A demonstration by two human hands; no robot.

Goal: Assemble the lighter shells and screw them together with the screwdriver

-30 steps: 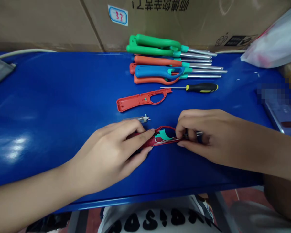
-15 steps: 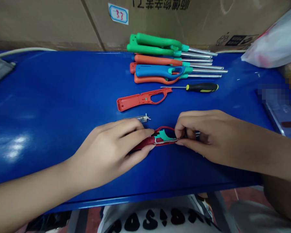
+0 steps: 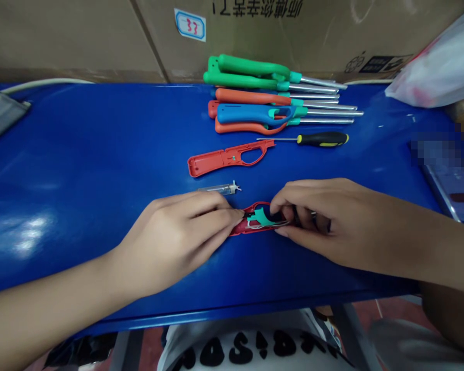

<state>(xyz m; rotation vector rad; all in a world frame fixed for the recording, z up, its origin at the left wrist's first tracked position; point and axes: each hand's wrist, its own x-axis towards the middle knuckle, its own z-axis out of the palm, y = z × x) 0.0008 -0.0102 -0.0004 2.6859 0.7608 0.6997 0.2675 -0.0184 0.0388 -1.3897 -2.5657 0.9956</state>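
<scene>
An opened red lighter shell half (image 3: 240, 228) lies on the blue table between my hands, with a teal trigger (image 3: 261, 218) and thin pale wires (image 3: 272, 224) inside. My left hand (image 3: 185, 226) is closed, its fingertips pinched on a small black part (image 3: 249, 214) beside the trigger, over the shell's handle end. At the front end, my right hand (image 3: 332, 221) curls its thumb and fingers around the shell and wires; its grip is partly hidden. Just behind my left fingers lies a clear fuel tank (image 3: 224, 189) with a white valve end.
Farther back lie the other red shell half (image 3: 209, 162) and a black-and-yellow screwdriver (image 3: 322, 139). Several assembled lighters (image 3: 251, 113) are piled before a cardboard box (image 3: 100, 41). A white plastic bag (image 3: 429, 72) and a phone-like object (image 3: 448, 180) are at the right.
My left thumb has moved from the shell's near edge up to the black part, exposing more of the handle. The wires now bow beside the trigger, and my right fingertips have shifted slightly left.
</scene>
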